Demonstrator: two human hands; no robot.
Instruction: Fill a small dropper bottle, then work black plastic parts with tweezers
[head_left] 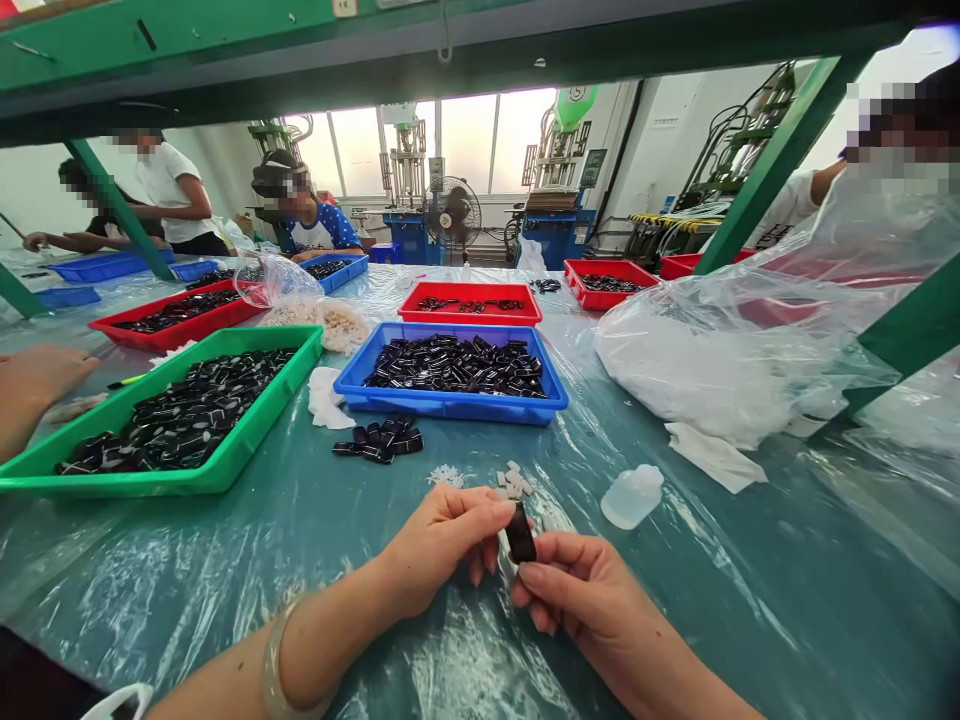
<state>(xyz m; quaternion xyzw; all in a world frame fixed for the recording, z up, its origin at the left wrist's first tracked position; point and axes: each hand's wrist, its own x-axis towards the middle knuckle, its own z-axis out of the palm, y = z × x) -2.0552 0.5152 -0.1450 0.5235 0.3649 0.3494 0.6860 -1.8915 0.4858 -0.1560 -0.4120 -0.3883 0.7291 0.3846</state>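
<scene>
Between my two hands is a small black plastic part (521, 535), tilted, with a glossy face. My left hand (442, 545) pinches its upper end between thumb and fingers. At the lower end, the fingertips of my right hand (577, 585) are closed on the same part. Just beyond the fingers lie small white blocks (514, 480) and a little heap of tiny white pieces (446, 476). A loose pile of black parts (379, 440) rests on the plastic sheet in front of the blue tray (450, 405).
A green tray (225, 470) full of black parts stands at left, with another person's hand (45, 385) beside it. A red tray (469, 312) sits behind the blue one. To the right are a small translucent bottle (632, 497) and a large clear bag (712, 350). Green frame posts flank the table.
</scene>
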